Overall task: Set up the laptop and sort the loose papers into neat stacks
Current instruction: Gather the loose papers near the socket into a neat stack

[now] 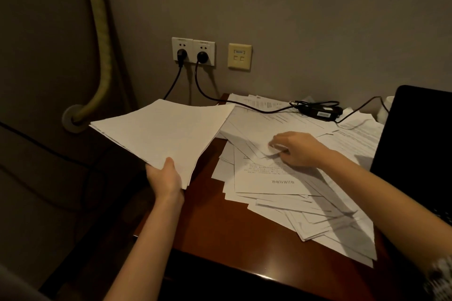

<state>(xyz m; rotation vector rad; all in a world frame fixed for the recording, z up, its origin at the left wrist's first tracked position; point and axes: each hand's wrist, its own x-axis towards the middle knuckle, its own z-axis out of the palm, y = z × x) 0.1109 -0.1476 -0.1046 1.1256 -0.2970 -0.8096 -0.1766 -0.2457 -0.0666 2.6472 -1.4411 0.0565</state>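
My left hand grips the near corner of a gathered stack of white papers, held in the air over the desk's left edge. Loose papers lie scattered in overlapping layers across the dark wooden desk. My right hand rests on this pile and pinches the edge of one loose sheet. The black laptop stands open at the right edge, its screen dark. Only part of the laptop shows.
A black power adapter lies on the papers at the back, its cable running to wall sockets. A second plug sits beside it. A white cup stands behind the laptop. A padded pipe runs down the left wall.
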